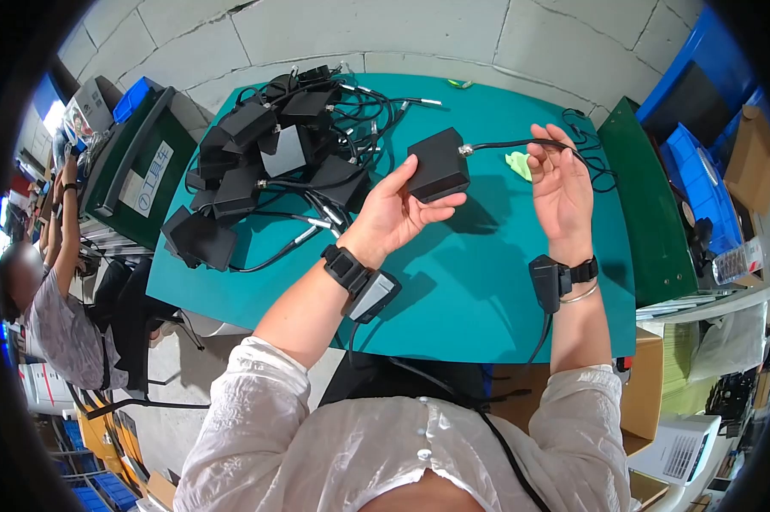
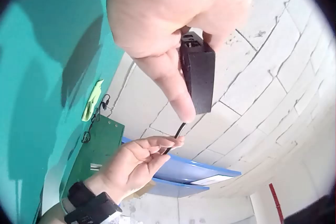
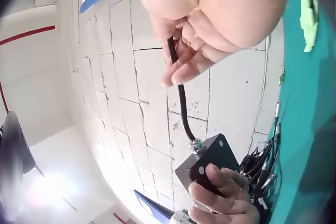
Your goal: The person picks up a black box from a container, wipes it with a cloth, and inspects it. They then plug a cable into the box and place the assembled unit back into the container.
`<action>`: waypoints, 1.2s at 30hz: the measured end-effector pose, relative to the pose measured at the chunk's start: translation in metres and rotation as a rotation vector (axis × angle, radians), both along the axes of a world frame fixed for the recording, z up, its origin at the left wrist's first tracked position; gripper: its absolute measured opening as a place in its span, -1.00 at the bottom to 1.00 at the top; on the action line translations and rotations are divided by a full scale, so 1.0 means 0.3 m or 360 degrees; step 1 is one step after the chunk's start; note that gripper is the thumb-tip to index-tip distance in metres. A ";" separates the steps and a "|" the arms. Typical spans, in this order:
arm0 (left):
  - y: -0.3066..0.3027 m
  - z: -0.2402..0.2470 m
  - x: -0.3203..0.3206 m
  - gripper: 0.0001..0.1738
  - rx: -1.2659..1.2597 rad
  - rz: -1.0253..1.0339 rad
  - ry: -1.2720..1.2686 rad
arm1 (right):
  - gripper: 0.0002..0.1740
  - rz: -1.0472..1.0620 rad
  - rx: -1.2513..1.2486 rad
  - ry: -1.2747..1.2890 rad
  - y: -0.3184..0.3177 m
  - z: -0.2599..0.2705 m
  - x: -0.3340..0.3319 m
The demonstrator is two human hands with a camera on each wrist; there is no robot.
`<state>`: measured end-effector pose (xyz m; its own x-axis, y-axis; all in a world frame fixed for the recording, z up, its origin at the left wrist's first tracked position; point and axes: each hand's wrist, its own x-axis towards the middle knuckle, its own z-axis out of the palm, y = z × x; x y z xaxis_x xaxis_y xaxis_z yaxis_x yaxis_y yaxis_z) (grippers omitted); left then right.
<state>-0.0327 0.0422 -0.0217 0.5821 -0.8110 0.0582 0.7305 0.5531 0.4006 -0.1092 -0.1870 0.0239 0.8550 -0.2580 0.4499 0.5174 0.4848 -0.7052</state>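
Observation:
My left hand point(image 1: 393, 209) grips a black box point(image 1: 439, 166) above the table, thumb on one side and fingers underneath. A silver threaded connector point(image 3: 196, 146) on the box's end carries a black cable point(image 1: 504, 144). To the right, my right hand point(image 1: 562, 192) holds that cable between thumb and curled fingers, a short way from the connector; the right wrist view shows the cable point(image 3: 181, 103) running from these fingers down to the box. Part of the box is hidden by the left fingers point(image 3: 218, 198).
A heap of similar black boxes point(image 1: 248, 124) with tangled cables and silver plugs point(image 1: 321, 224) covers the left of the green table point(image 1: 479, 316). A light-green scrap point(image 1: 518, 165) lies near the right hand. Green cabinets point(image 1: 650, 222) flank the table; another person point(image 1: 69, 316) is at far left.

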 end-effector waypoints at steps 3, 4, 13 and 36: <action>0.007 -0.011 0.021 -0.42 -0.0005 0.0110 0.0090 | -0.60 -0.0134 -0.0023 -0.0042 -0.024 -0.013 0.008; 0.012 -0.001 0.021 -0.44 0.0031 0.0182 0.0066 | -0.60 -0.0256 -0.0039 -0.0062 -0.032 -0.017 0.009; 0.016 -0.018 0.047 -0.48 0.0197 0.0356 0.0210 | -0.61 -0.0588 0.0204 -0.0017 -0.061 -0.040 0.016; 0.049 0.024 0.051 -0.60 0.1113 0.1044 -0.0759 | -0.85 -0.0637 -0.1548 0.0060 0.025 -0.042 -0.033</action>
